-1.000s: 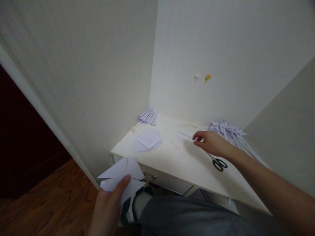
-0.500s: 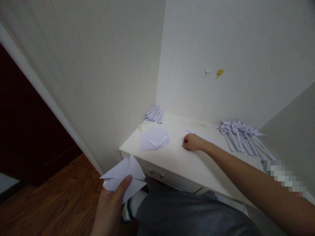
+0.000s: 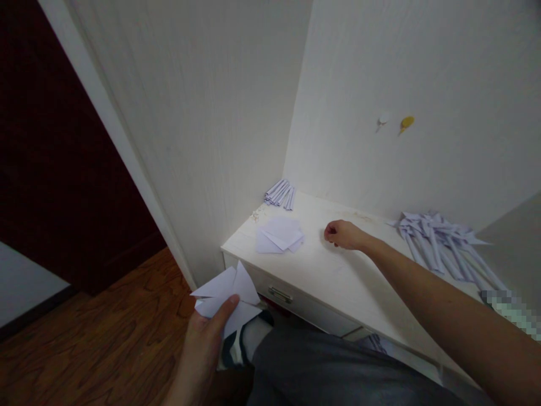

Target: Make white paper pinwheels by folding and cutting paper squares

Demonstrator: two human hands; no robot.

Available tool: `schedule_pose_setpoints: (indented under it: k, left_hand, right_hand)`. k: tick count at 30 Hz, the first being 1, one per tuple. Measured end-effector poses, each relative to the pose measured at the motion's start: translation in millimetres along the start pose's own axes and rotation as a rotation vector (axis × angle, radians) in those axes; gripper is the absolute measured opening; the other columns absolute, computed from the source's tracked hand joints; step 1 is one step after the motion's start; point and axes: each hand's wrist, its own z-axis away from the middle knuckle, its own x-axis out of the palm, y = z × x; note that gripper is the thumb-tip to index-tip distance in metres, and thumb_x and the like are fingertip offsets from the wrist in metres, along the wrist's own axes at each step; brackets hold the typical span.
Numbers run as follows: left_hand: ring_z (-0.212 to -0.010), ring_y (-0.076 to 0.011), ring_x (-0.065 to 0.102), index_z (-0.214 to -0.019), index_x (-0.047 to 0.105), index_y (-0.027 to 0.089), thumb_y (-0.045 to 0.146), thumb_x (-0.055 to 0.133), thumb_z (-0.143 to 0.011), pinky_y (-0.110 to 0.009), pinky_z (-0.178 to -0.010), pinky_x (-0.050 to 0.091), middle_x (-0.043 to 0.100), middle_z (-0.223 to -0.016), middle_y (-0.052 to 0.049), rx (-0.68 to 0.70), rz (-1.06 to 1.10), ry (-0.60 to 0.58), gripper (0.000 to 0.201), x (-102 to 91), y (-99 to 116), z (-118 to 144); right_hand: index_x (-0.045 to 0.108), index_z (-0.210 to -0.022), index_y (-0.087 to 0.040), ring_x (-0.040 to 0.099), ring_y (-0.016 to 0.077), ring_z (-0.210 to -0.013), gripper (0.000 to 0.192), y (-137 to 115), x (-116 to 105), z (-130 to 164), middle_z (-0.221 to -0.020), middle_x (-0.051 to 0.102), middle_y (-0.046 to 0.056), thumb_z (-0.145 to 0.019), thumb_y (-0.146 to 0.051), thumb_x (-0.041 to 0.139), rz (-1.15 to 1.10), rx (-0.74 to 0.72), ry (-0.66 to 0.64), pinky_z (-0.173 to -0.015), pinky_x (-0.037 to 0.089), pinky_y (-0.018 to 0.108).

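This is a room in a home, indicated by the wood-grain floor, the pale panelled walls meeting in a corner, a dark doorway, and a small white drawer cabinet bearing folded paper.

The one camera sits on the person's head, looking forward and down from close by at the white table toward 1 o'clock, in the room's corner.
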Motion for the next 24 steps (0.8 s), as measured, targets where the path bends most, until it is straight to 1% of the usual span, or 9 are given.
schedule_pose_setpoints:
  k: [4,6,9,12,14,15,18,21,24]
  left_hand:
    - [-0.089,-0.0287,0.077,-0.112,0.071,0.015,0.024,0.083,-0.074,-0.039,-0.085,0.062,0.080,-0.096,-0.011,-0.018,0.036,-0.044,0.041,6.3,-2,-3]
    - [-0.089,-0.0293,0.077,-0.110,0.071,0.015,0.026,0.084,-0.073,-0.040,-0.085,0.062,0.081,-0.095,-0.011,-0.014,0.043,-0.056,0.040,8.4,-2,-6]
    - [-0.085,-0.0299,0.078,-0.106,0.072,0.014,0.029,0.084,-0.072,-0.041,-0.082,0.062,0.081,-0.094,-0.012,-0.016,0.024,-0.063,0.039,11.0,-2,-12]
    - [-0.086,-0.0303,0.077,-0.103,0.073,0.015,0.033,0.085,-0.071,-0.041,-0.082,0.062,0.081,-0.095,-0.012,-0.010,0.006,-0.084,0.039,15.9,-1,-20]
    - [-0.086,-0.0313,0.077,-0.101,0.074,0.015,0.035,0.086,-0.069,-0.041,-0.081,0.062,0.081,-0.094,-0.012,-0.001,-0.011,-0.102,0.040,19.8,3,-25]
    - [-0.085,-0.0320,0.077,-0.101,0.074,0.016,0.037,0.087,-0.067,-0.042,-0.080,0.062,0.081,-0.092,-0.012,0.003,-0.021,-0.105,0.041,21.4,6,-27]
    - [-0.082,-0.0341,0.077,-0.099,0.075,0.017,0.041,0.089,-0.062,-0.043,-0.076,0.063,0.081,-0.088,-0.011,0.000,-0.056,-0.109,0.047,21.7,19,-31]
    - [-0.085,-0.0353,0.077,-0.095,0.076,0.017,0.044,0.089,-0.059,-0.044,-0.082,0.062,0.081,-0.090,-0.011,-0.010,-0.119,-0.117,0.047,13.2,28,-35]
    - [-0.092,-0.0359,0.076,-0.090,0.077,0.016,0.042,0.090,-0.059,-0.039,-0.083,0.061,0.081,-0.094,-0.012,-0.014,-0.222,-0.087,0.043,-2.3,29,-39]
  right_hand:
    - [0.076,-0.090,-0.014,0.072,0.0215,-0.086,0.016,-2,6,-7,-0.094,0.078,0.010,-0.081,-0.013,0.063,0.028,-0.011,0.035,-0.070,0.047,0.025]
    - [0.076,-0.092,-0.016,0.072,0.0227,-0.089,0.015,-3,2,-14,-0.096,0.078,0.010,-0.080,-0.016,0.068,0.033,-0.008,0.054,-0.072,0.048,0.025]
    - [0.075,-0.102,-0.016,0.072,0.0223,-0.091,0.019,-14,-11,-34,-0.099,0.078,0.010,-0.087,-0.021,0.065,0.021,-0.008,0.109,-0.076,0.050,0.026]
    - [0.073,-0.104,-0.014,0.070,0.0236,-0.100,0.019,-45,-15,-63,-0.106,0.075,0.011,-0.095,-0.024,0.060,0.005,-0.073,0.134,-0.085,0.052,0.030]
    - [0.070,-0.110,-0.015,0.067,0.0235,-0.104,0.022,-71,-8,-83,-0.114,0.071,0.010,-0.098,-0.031,0.061,-0.002,-0.142,0.117,-0.090,0.054,0.037]
    - [0.065,-0.118,-0.017,0.066,0.0231,-0.104,0.027,-83,-4,-93,-0.121,0.067,0.009,-0.098,-0.035,0.061,-0.005,-0.172,0.106,-0.090,0.056,0.043]
    - [0.061,-0.126,-0.019,0.065,0.0242,-0.107,0.032,-113,11,-119,-0.129,0.062,0.010,-0.098,-0.034,0.062,-0.018,-0.207,0.087,-0.090,0.057,0.045]
    - [0.061,-0.127,-0.018,0.065,0.0245,-0.107,0.033,-133,19,-139,-0.129,0.062,0.010,-0.098,-0.034,0.062,-0.031,-0.186,0.076,-0.090,0.057,0.045]
    - [0.060,-0.128,-0.017,0.065,0.0247,-0.107,0.035,-147,25,-152,-0.128,0.062,0.011,-0.098,-0.034,0.063,-0.040,-0.129,0.073,-0.089,0.057,0.045]
